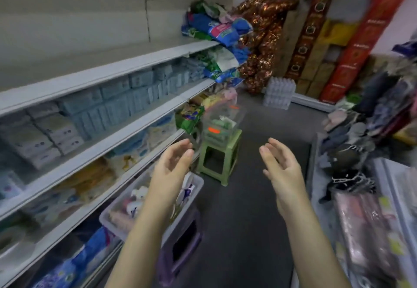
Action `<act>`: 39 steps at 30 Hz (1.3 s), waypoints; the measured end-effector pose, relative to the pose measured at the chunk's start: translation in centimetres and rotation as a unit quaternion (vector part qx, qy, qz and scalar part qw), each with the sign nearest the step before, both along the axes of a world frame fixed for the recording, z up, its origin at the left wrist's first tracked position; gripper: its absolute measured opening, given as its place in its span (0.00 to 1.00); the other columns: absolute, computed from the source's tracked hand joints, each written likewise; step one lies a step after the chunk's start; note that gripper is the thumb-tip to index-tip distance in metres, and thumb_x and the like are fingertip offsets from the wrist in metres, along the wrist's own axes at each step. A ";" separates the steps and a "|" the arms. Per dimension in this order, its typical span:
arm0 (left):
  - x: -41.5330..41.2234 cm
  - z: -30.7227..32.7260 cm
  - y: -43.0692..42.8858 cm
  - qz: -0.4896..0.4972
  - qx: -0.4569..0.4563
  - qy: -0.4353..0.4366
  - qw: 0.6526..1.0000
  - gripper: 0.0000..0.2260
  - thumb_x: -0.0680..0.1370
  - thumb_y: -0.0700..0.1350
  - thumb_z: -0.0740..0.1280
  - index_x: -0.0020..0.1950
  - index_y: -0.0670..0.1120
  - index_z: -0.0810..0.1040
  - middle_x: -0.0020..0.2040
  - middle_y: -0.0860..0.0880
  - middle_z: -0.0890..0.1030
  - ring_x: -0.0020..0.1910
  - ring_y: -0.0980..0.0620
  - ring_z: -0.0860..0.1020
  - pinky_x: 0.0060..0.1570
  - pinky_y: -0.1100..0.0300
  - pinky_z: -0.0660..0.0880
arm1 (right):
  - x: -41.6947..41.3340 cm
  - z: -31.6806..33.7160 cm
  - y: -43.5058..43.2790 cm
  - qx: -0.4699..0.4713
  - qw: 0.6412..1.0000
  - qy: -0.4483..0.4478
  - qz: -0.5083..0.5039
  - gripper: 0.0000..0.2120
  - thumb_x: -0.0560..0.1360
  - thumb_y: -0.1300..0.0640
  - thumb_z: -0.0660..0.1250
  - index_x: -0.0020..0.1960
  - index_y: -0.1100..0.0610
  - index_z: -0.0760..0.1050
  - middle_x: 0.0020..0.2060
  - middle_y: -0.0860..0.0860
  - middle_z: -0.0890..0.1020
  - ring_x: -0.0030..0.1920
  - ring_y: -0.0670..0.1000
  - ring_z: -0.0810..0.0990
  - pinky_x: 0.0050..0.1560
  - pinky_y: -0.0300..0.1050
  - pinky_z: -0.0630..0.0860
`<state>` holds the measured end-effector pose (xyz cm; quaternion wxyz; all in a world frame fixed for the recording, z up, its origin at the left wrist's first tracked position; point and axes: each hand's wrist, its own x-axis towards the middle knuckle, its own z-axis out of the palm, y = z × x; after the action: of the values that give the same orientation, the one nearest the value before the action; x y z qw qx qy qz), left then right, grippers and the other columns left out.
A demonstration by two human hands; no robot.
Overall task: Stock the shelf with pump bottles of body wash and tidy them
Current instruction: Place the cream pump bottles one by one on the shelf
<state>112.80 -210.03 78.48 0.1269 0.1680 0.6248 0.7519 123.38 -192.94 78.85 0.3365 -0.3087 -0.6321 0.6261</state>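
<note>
Where the aisle narrows, the shelf runs along the outer side of the left hand. A purple stool carrying a white bin of blurred bottles stands directly beneath that hand. The right hand is level with it, apart. Both hands are spread, palms facing, holding nothing.

shelf bears blurred blue packs, perhaps tissue.
</note>
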 end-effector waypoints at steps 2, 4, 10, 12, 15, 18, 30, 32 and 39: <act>-0.4 -0.1 2.1 -0.003 -0.010 0.002 1.000 0.09 0.80 0.44 0.63 0.59 0.53 0.77 0.56 0.56 0.81 0.58 0.58 0.78 0.57 0.61 0.75 | 0.4 -0.2 2.2 -0.009 1.000 0.007 -0.018 0.16 0.77 0.52 0.68 0.65 0.46 0.74 0.64 0.44 0.77 0.51 0.29 0.76 0.64 0.46 0.73; -0.9 -0.4 4.5 -0.017 -0.018 0.003 1.000 0.10 0.80 0.45 0.63 0.60 0.52 0.77 0.58 0.55 0.81 0.59 0.55 0.78 0.56 0.60 0.75 | 0.5 -0.7 4.2 -0.019 0.999 0.009 -0.025 0.16 0.77 0.51 0.68 0.65 0.45 0.74 0.63 0.42 0.77 0.50 0.28 0.76 0.64 0.46 0.73; -4.0 -1.6 12.2 -0.078 -0.012 -0.026 0.997 0.12 0.80 0.43 0.63 0.63 0.47 0.76 0.61 0.50 0.80 0.62 0.49 0.77 0.56 0.58 0.75 | -1.7 -1.7 9.7 -0.027 0.999 -0.020 -0.039 0.14 0.77 0.50 0.68 0.62 0.43 0.75 0.62 0.40 0.77 0.54 0.30 0.76 0.65 0.46 0.73; -6.2 -1.7 14.8 -0.093 0.004 -0.035 0.995 0.11 0.81 0.42 0.62 0.62 0.48 0.76 0.60 0.50 0.81 0.63 0.48 0.77 0.56 0.57 0.75 | -3.2 -1.2 12.0 -0.014 0.998 -0.028 -0.049 0.13 0.77 0.49 0.68 0.61 0.43 0.76 0.62 0.40 0.78 0.56 0.32 0.76 0.63 0.46 0.74; -9.9 -1.0 18.6 -0.115 0.038 -0.040 0.992 0.10 0.79 0.45 0.64 0.59 0.52 0.77 0.60 0.50 0.81 0.63 0.49 0.78 0.53 0.59 0.76 | -6.1 -0.2 15.2 0.015 0.998 -0.037 -0.058 0.11 0.77 0.49 0.68 0.59 0.42 0.75 0.61 0.38 0.77 0.59 0.35 0.75 0.61 0.44 0.74; -13.1 -0.5 22.0 -0.119 0.057 -0.035 0.991 0.08 0.79 0.46 0.64 0.57 0.53 0.78 0.60 0.49 0.81 0.62 0.48 0.78 0.54 0.57 0.76 | -8.7 0.4 17.6 0.039 0.997 -0.043 -0.058 0.13 0.77 0.49 0.67 0.61 0.42 0.74 0.62 0.37 0.76 0.59 0.34 0.75 0.63 0.45 0.73; -20.8 -4.0 33.4 -0.138 -0.005 -0.064 0.988 0.08 0.80 0.45 0.64 0.56 0.54 0.78 0.61 0.50 0.81 0.59 0.48 0.79 0.60 0.49 0.74 | -15.1 -3.2 29.0 -0.011 0.993 -0.056 -0.102 0.13 0.79 0.55 0.66 0.62 0.48 0.75 0.58 0.39 0.78 0.49 0.27 0.77 0.66 0.46 0.73; -22.1 -4.6 35.8 -0.130 -0.013 -0.067 0.989 0.07 0.80 0.45 0.64 0.56 0.54 0.78 0.60 0.50 0.81 0.59 0.49 0.80 0.59 0.51 0.74 | -16.7 -4.5 31.9 -0.022 0.993 -0.068 -0.093 0.12 0.79 0.54 0.66 0.61 0.46 0.75 0.58 0.39 0.78 0.51 0.29 0.77 0.66 0.47 0.73; -26.6 -5.6 45.8 -0.053 -0.040 -0.101 0.993 0.06 0.80 0.45 0.64 0.55 0.52 0.79 0.58 0.50 0.82 0.59 0.47 0.80 0.56 0.54 0.76 | -22.7 -7.1 43.8 -0.073 0.992 -0.097 -0.032 0.10 0.80 0.53 0.65 0.60 0.44 0.74 0.58 0.41 0.78 0.59 0.38 0.76 0.67 0.48 0.73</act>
<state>86.17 -164.23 72.90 0.2358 0.1188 0.6283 0.7317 100.71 -149.18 71.77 0.2699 -0.4120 -0.6043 0.6263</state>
